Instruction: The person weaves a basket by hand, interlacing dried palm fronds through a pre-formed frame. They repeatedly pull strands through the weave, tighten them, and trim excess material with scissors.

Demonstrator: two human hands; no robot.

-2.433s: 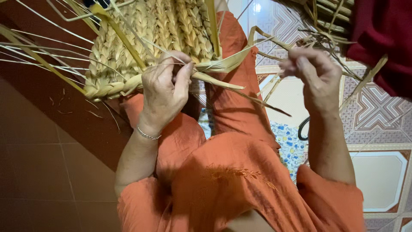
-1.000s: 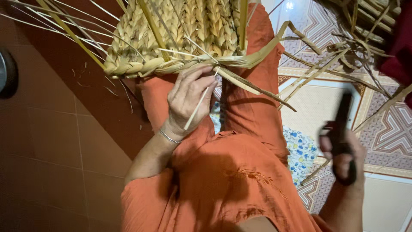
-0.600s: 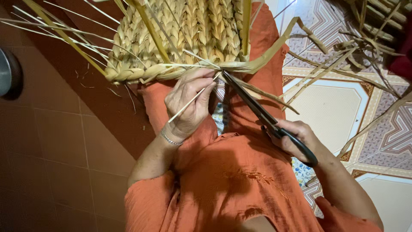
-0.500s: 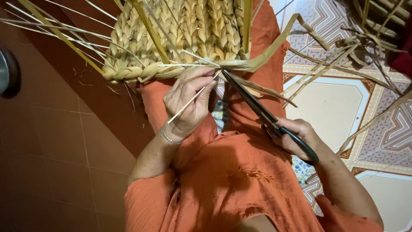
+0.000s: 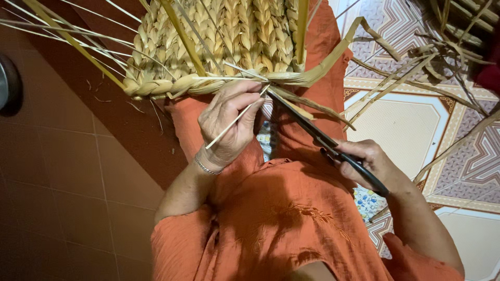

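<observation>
Two bare hands work at the lower edge of a woven straw mat (image 5: 224,36), which fills the upper centre of the frame and rests over the person's orange-clad lap (image 5: 271,218). At far left, a dark round object (image 5: 6,83) sits against the reddish-brown tiled floor (image 5: 62,198), and loose strands fan out from the mat toward the upper left corner. Left of centre, the left hand (image 5: 229,122), a thin bracelet (image 5: 205,167) at its wrist, has its fingers curled closed around a thin pale straw strand (image 5: 234,120); the strand slants from lower left up to the mat's braided rim, and the fingertips touch that rim. Right of centre, the right hand (image 5: 367,164) is closed through the handles of black scissors (image 5: 317,135), whose blades run diagonally up-left, the tips meeting the rim just beside the left fingertips; whether the blades are parted cannot be told. At upper right, loose dried leaf strips (image 5: 432,57) lie scattered over patterned floor tiles (image 5: 406,125).
</observation>
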